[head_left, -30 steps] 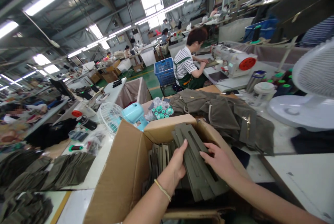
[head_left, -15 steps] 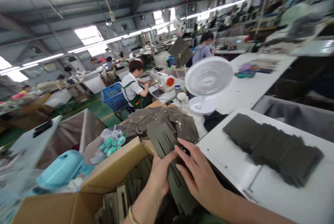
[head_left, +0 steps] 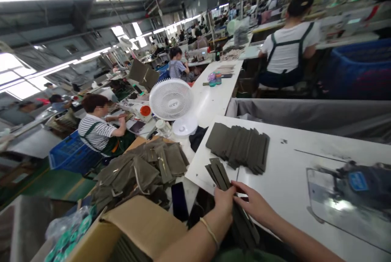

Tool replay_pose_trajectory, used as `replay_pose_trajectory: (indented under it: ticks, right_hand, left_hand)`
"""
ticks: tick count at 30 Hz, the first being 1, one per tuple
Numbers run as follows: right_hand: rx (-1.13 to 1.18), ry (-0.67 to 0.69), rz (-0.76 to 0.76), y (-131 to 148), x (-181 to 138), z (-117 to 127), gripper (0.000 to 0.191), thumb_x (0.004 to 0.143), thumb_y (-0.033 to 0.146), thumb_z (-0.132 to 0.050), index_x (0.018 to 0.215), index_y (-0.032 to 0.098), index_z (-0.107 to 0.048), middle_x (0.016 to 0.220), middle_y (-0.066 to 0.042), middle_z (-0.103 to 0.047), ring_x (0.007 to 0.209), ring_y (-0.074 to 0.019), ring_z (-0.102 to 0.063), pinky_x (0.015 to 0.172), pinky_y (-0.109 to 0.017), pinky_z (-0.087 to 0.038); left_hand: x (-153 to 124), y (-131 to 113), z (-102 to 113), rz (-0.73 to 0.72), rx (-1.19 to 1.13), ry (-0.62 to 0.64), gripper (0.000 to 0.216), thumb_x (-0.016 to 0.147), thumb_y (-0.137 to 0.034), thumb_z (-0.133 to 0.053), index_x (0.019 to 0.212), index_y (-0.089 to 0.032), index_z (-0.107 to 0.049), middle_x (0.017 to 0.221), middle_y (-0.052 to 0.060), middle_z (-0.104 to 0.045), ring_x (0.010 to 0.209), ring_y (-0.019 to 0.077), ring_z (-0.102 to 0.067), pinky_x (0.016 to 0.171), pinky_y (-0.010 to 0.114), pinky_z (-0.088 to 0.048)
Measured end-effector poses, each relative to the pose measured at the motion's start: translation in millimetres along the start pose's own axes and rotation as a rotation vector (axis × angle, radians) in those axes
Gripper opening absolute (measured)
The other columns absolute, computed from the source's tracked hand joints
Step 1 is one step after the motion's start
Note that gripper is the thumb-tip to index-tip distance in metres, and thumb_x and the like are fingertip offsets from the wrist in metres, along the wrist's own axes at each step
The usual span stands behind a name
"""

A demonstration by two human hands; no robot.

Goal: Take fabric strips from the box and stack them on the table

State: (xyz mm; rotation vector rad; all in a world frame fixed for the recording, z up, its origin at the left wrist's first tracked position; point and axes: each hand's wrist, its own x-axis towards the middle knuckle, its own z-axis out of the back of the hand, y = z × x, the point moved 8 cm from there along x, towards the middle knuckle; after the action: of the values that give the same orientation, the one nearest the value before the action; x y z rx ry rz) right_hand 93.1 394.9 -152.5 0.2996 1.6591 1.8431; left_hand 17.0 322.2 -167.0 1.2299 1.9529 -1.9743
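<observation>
Both my hands hold a bundle of olive-green slotted fabric strips [head_left: 220, 174] over the near edge of the white table [head_left: 293, 164]. My left hand [head_left: 223, 201] grips the bundle from the left, thumb on top. On the right side, my right hand [head_left: 252, 203] has its fingers closed on the same bundle. Just beyond lies a fanned row of olive-green rectangular pieces [head_left: 240, 144]. The open cardboard box [head_left: 134, 229] with more strips inside stands at the lower left.
A heap of olive-green fabric parts [head_left: 140, 170] lies left of the table, with a black phone [head_left: 179, 201] beside it. A white fan [head_left: 171, 101] stands behind. A sewing machine plate [head_left: 345, 201] is at right. A person in a striped shirt [head_left: 96, 129] sits at left; another person [head_left: 290, 50] sits farther back.
My hands lifted the bundle of strips out of the cardboard box and carried it right, to the white table's edge. My view swung right with them.
</observation>
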Motion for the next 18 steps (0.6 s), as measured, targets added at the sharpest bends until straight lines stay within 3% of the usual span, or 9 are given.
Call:
replay_pose_trajectory:
  ticks: [4,7,11,18]
  right_hand:
    - [-0.001,0.012,-0.107,-53,13,15,0.051,0.065,0.028,-0.053,0.112,0.01,-0.058,0.111,-0.014,-0.063,0.099,-0.0232,-0.062,0.087,-0.037,-0.049]
    - [-0.027,0.037,-0.146,-81,22,20,0.045,0.065,0.026,-0.052,0.106,0.012,-0.062,0.107,-0.012,-0.066,0.097,-0.0238,-0.062,0.092,-0.04,-0.045]
    - [-0.056,0.081,-0.137,-94,23,24,0.04,0.072,0.034,-0.049,0.103,0.013,-0.064,0.109,-0.01,-0.065,0.099,-0.0244,-0.061,0.095,-0.041,-0.042]
    - [-0.099,0.118,-0.11,-102,17,22,0.039,0.074,0.035,-0.046,0.099,0.014,-0.068,0.103,-0.01,-0.067,0.096,-0.0253,-0.061,0.091,-0.04,-0.043]
  left_hand:
    - [19,45,-20,0.052,0.044,-0.02,0.026,0.059,-0.02,-0.075,0.077,-0.013,-0.057,0.072,0.008,-0.064,0.079,0.0255,-0.064,0.073,0.033,-0.051]
    - [29,64,-29,0.053,0.06,-0.019,0.035,0.059,-0.027,-0.078,0.086,-0.014,-0.059,0.083,0.009,-0.067,0.09,0.0256,-0.063,0.082,0.033,-0.049]
    - [35,75,-22,0.035,0.085,-0.031,0.043,0.057,-0.037,-0.081,0.088,-0.014,-0.061,0.089,0.01,-0.067,0.094,0.0256,-0.062,0.086,0.033,-0.048]
    - [33,81,2,0.006,0.115,-0.072,0.043,0.057,-0.045,-0.079,0.078,-0.012,-0.063,0.077,0.01,-0.067,0.078,0.0253,-0.064,0.074,0.035,-0.052]
